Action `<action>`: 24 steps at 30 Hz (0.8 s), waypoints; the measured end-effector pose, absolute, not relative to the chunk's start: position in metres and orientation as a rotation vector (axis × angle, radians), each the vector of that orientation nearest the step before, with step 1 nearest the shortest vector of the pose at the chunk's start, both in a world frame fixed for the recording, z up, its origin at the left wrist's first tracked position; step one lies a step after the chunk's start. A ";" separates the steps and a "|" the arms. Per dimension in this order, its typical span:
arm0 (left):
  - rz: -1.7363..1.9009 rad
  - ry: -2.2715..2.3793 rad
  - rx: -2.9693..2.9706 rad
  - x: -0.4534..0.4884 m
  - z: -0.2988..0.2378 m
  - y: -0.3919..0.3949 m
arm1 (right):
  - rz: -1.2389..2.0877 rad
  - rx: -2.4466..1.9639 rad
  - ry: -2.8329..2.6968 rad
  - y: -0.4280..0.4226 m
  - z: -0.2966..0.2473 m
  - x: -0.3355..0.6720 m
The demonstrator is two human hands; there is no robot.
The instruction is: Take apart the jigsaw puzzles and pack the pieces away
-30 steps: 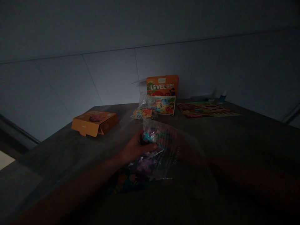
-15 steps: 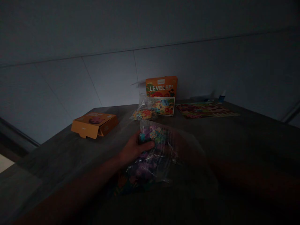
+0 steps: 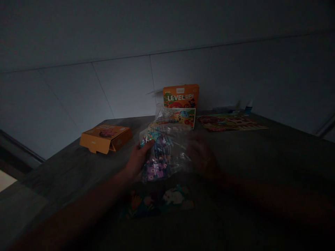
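A clear plastic bag [image 3: 180, 151] with purple, blue and teal puzzle pieces [image 3: 157, 169] is raised above the table. My left hand [image 3: 137, 158] grips its left side, the thumb lying across the front. At the bag's right edge is my right hand [image 3: 201, 155], dark and smeared by motion; whether its fingers pinch the plastic does not show. Below the bag lies a dark picture sheet [image 3: 175, 197] with a white animal and plants on it, its near part lost in shadow.
An open orange box [image 3: 107, 136] lies at the left of the grey table [image 3: 65, 167]. Against the wall stands an orange "LEVEL UP!" box [image 3: 180, 91], with a picture card [image 3: 187, 116] before it. A colourful sheet [image 3: 230, 123] and small bottle [image 3: 248, 107] are at the back right.
The bag has moved up and left with my left hand, uncovering more of the picture sheet. My right hand, formerly seen through the plastic, now shows at the bag's right edge.
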State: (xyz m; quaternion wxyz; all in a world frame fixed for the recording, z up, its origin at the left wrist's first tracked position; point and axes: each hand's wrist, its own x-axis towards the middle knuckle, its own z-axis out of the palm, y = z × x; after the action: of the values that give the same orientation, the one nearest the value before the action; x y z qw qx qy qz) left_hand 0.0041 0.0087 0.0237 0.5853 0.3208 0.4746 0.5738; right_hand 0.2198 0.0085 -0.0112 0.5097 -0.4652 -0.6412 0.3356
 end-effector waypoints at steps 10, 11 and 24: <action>1.458 0.890 0.723 -0.003 0.023 0.010 | 0.727 -1.303 -1.923 0.016 -0.008 0.222; 1.452 0.868 0.739 -0.003 0.024 0.009 | 0.746 -1.315 -1.898 0.016 -0.008 0.222; 1.427 0.792 0.678 0.000 0.026 0.005 | 0.928 -1.304 -1.794 0.021 -0.004 0.222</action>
State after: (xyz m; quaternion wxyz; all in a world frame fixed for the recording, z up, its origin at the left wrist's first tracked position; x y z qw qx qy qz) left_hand 0.0001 0.0053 0.0260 0.6344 0.2966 0.3464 0.6242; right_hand 0.2221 0.0209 -0.0042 0.3604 -0.5059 -0.6961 0.3600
